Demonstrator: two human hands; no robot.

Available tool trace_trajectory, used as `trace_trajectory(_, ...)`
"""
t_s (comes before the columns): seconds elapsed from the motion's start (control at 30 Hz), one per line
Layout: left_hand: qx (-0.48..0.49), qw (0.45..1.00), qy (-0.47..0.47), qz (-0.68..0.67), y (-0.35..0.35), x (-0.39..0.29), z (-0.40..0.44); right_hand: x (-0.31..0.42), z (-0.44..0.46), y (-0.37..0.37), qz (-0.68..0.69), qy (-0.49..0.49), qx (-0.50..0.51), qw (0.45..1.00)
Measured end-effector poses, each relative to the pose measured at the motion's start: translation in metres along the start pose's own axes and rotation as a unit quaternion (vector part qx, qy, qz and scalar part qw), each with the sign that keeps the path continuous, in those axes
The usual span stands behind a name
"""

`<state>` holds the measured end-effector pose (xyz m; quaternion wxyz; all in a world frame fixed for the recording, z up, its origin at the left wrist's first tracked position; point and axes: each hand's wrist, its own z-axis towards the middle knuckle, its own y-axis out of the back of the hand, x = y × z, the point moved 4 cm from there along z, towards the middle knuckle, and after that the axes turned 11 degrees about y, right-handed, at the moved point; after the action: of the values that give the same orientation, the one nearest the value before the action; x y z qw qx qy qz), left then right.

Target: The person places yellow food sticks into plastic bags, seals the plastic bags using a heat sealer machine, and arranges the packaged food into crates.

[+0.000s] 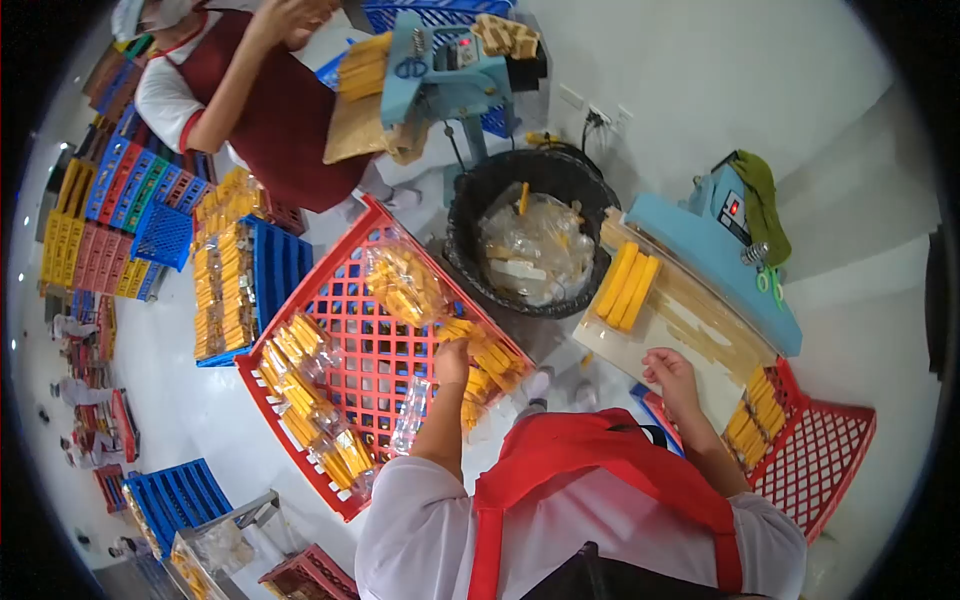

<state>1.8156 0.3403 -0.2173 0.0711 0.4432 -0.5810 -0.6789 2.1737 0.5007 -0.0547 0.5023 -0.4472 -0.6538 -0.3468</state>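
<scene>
My left hand (453,362) is inside the red crate (345,300), its fingers closed on a clear bag of yellow sticks (456,329). Beside it lie more bagged yellow sticks (497,362), and a flat clear plastic bag (410,412) is just below. My right hand (672,380) hovers by the front edge of the sealing machine's board (690,345), fingers loosely curled and a little apart, with nothing seen in them. On that board, up and left of this hand, rests a pack of thick yellow sticks (628,286). The blue sealing machine (715,265) stands behind it.
A black bin (470,235) full of plastic scraps stands between the crate and the machine. Another red crate (825,455) with yellow sticks sits at right. A co-worker in a dark red apron (270,110) stands by a second sealer (445,80). Stacked crates (130,190) line the left.
</scene>
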Motion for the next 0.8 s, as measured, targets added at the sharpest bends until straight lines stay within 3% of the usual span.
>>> trace_trajectory(0.03,-0.043,0.991,0.060,-0.107,0.034,-0.010,0.001,0.003,-0.001,-0.010,-0.019,-0.009,0.048,0.999)
trace_trajectory(0.07,-0.044,0.989,0.112,-0.083,0.054,-0.012,0.006,0.008,0.000,-0.022,0.002,-0.014,0.081,0.997)
trace_trajectory(0.1,-0.076,0.972,0.085,-0.205,0.077,-0.021,0.011,0.017,0.003,-0.032,0.007,-0.005,0.091,0.996)
trace_trajectory(0.17,-0.140,0.977,0.030,-0.156,0.133,-0.067,0.013,0.041,0.009,-0.058,-0.075,0.056,0.203,0.975)
trace_trajectory(0.23,-0.101,0.973,0.020,-0.207,0.183,-0.109,0.022,0.044,0.026,-0.079,0.031,0.108,0.240,0.964)
trace_trajectory(0.3,-0.061,0.895,0.000,-0.442,0.240,-0.175,0.017,0.067,0.041,-0.100,0.026,0.158,0.251,0.955)
trace_trajectory(0.37,-0.035,0.872,-0.029,-0.487,0.275,-0.209,0.021,0.086,0.053,-0.117,0.078,0.139,0.264,0.951)
trace_trajectory(0.4,-0.004,0.790,-0.079,-0.608,0.285,-0.231,0.022,0.089,0.060,-0.121,0.078,0.142,0.267,0.950)
trace_trajectory(0.43,0.064,0.746,-0.157,-0.644,0.291,-0.241,0.031,0.085,0.064,-0.130,0.197,0.031,0.325,0.924)
trace_trajectory(0.47,0.068,0.726,-0.132,-0.671,0.297,-0.258,0.026,0.086,0.062,-0.138,0.308,-0.078,0.375,0.871)
trace_trajectory(0.5,0.071,0.705,-0.111,-0.697,0.303,-0.279,0.021,0.099,0.055,-0.140,0.304,-0.067,0.382,0.870)
trace_trajectory(0.57,0.080,0.689,-0.123,-0.710,0.297,-0.297,0.028,0.130,0.018,-0.146,0.452,-0.147,0.496,0.727)
trace_trajectory(0.63,0.098,0.675,-0.124,-0.720,0.287,-0.313,0.025,0.145,0.005,-0.140,0.462,-0.104,0.492,0.731)
trace_trajectory(0.7,0.107,0.604,-0.193,-0.766,0.282,-0.330,0.008,0.153,0.005,-0.129,0.412,-0.042,0.433,0.801)
trace_trajectory(0.77,0.155,0.633,-0.189,-0.735,0.266,-0.340,-0.018,0.173,0.006,-0.119,0.440,-0.012,0.425,0.791)
trace_trajectory(0.8,0.139,0.727,-0.196,-0.643,0.253,-0.347,-0.035,0.180,0.012,-0.113,0.400,0.053,0.403,0.821)
